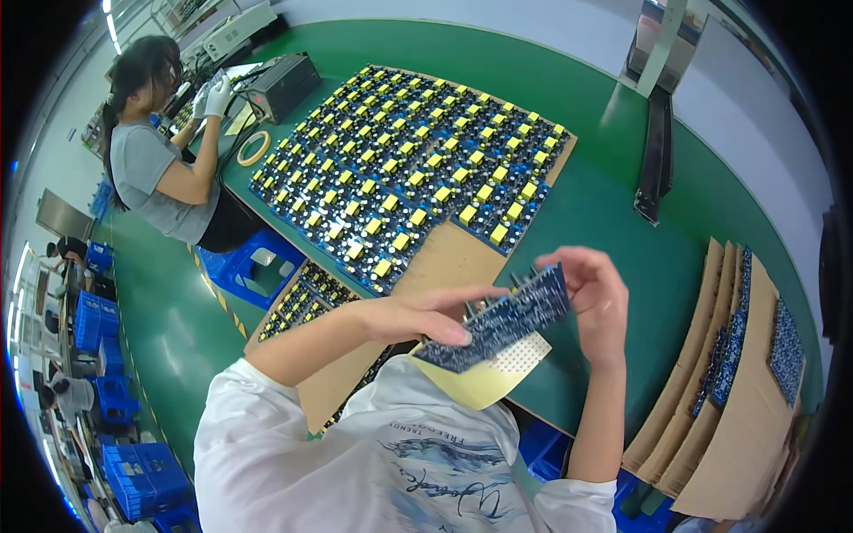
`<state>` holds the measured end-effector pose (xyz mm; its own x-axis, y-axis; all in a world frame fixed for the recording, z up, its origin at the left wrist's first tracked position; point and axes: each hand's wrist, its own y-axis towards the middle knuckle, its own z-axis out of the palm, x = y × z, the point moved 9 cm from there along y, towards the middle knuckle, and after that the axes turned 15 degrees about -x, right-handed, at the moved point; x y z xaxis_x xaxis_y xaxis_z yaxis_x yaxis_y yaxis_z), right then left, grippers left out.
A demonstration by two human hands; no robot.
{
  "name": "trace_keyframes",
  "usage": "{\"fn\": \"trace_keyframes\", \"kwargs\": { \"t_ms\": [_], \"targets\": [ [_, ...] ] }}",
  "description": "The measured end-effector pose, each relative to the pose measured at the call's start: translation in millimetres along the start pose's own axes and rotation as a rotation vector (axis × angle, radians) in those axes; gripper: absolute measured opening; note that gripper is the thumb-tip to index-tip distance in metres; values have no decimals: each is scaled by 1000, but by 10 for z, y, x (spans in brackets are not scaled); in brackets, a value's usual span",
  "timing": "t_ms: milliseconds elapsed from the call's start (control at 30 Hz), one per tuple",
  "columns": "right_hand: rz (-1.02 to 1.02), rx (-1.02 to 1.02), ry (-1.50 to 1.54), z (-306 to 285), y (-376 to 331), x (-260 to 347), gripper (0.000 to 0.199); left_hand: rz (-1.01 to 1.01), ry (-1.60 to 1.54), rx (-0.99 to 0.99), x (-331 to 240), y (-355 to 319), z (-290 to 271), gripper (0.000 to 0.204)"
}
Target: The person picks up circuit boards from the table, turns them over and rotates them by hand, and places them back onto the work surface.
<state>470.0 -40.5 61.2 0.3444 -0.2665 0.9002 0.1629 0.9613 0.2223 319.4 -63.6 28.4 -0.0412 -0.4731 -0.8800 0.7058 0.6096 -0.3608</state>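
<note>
A dark blue circuit board [511,327] is held tilted in front of my chest, its speckled solder side facing me and its components on the far side. My left hand [416,317] grips its left part, with the thumb pressed on the speckled face. At the upper right end, the curled fingers of my right hand [595,298] close on the board's edge; some fingertips are hidden behind it. Beneath the board is a yellow sheet [480,388] with rows of small dark-marked labels on a white area, close to the table's near edge.
Many boards with yellow components [416,178] cover a cardboard sheet [458,258] on the green table. Cardboard layers with more boards [786,351] lean at right. A tape roll [254,148], a black box [283,87] and a gloved co-worker [169,155] are at far left.
</note>
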Motion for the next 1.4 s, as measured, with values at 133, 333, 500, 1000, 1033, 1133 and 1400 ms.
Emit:
{"fn": "trace_keyframes", "kwargs": {
  "t_ms": [133, 333, 500, 1000, 1033, 1133, 1400],
  "targets": [
    [-68, -116, -258, -123, 92, 30, 40, 336, 497, -401, -300, -138, -360, 81],
    [95, -70, -341, -67, 46, -289, 36, 801, 1141, -752, -568, -209, -306, 72],
    [168, -27, -326, 0, 15, -502, 33, 730, 1307, -875, -436, -175, -221, 68],
    [-154, 135, -752, 287, -65, -420, 43, 565, 1357, -1145, -246, -335, -368, 66],
    [-160, 146, -774, 290, -69, -432, 43, 587, 1356, -1156, -255, -327, -367, 65],
    [-217, 157, -842, 311, -88, -446, 41, 634, 1352, -1178, -269, -301, -364, 64],
    [-430, 261, -1048, 456, -213, -494, 42, 729, 1292, -1225, -219, -446, -367, 62]
  ]
}}
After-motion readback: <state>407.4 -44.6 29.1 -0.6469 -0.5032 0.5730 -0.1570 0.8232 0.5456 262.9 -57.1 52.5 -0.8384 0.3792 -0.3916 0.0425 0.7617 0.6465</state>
